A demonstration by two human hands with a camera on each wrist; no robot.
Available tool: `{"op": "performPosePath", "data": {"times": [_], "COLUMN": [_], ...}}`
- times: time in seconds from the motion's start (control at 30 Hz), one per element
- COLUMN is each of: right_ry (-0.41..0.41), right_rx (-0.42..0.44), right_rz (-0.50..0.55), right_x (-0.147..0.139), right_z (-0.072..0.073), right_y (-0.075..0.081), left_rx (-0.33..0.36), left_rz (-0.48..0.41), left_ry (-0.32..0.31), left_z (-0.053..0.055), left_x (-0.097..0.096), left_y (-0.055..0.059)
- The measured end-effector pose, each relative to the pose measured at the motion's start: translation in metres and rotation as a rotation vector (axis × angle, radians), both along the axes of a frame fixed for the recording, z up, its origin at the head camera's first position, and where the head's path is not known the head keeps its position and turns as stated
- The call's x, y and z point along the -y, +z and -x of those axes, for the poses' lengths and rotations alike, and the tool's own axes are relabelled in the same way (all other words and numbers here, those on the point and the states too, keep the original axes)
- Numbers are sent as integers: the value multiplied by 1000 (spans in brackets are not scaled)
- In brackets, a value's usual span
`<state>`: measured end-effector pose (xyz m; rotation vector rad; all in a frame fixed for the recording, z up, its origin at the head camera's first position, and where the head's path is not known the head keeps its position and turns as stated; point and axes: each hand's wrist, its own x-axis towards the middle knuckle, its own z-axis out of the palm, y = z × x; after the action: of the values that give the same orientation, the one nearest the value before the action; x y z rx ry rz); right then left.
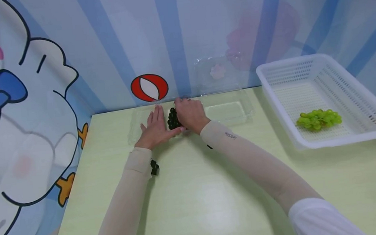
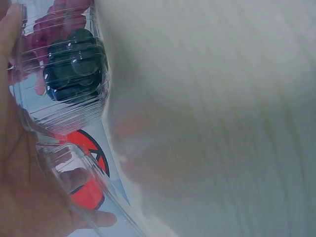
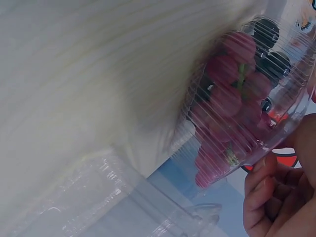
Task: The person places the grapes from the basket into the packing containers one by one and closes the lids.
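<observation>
In the head view both hands work at a clear plastic clamshell box (image 1: pixel 133 128) near the table's back edge. Dark grapes (image 1: pixel 173 118) show between the hands; the left wrist view has these dark grapes (image 2: pixel 76 66) behind ridged plastic. Magenta grapes (image 3: pixel 232 94) appear with dark ones inside the box in the right wrist view. My left hand (image 1: pixel 155 129) lies along the box, fingers straight and thumb stretched toward the right. My right hand (image 1: pixel 191 113) curls its fingers at the box's right side, fingertips at the plastic rim in the right wrist view.
Just right of the hands sits a second clear plastic box (image 1: pixel 249 114), its lid (image 1: pixel 202 75) standing up against the patterned backdrop. Farther right, a white perforated basket (image 1: pixel 290 138) holds a bunch of green grapes (image 1: pixel 319 119). The pale table (image 1: pixel 195 206) extends toward me.
</observation>
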<state>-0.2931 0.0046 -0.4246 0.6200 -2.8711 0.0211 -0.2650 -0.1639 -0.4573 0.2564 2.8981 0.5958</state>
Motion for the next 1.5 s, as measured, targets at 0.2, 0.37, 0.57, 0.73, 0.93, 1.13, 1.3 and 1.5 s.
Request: {"op": "performPosePath", "data": {"times": [0.2, 0.37, 0.57, 0.73, 0.93, 1.13, 1.3, 1.5], "right_ry": [12, 3, -2, -18, -42, -88, -93, -95], "right_rx": [47, 43, 44, 13, 4, 100, 165, 232], "right_rz": [41, 51, 111, 122, 150, 149, 122, 125], "right_x": [-9, -24, -46, -66, -91, -106, -119, -132], "right_z": [3, 6, 9, 13, 14, 14, 13, 10], "right_y": [1, 2, 4, 6, 13, 26, 39, 59], "left_rx": [-1, -2, 8, 26, 26, 19, 14, 17], "left_rz": [-2, -3, -6, -1, -6, 3, 3, 2], "left_ry": [2, -2, -12, -10, -8, -11, -16, -18], "left_z": [0, 0, -1, -1, -1, 0, 0, 0], "left_x": [0, 0, 1, 1, 0, 0, 0, 2], "left_y": [-1, -1, 0, -1, 0, 1, 1, 1]}}
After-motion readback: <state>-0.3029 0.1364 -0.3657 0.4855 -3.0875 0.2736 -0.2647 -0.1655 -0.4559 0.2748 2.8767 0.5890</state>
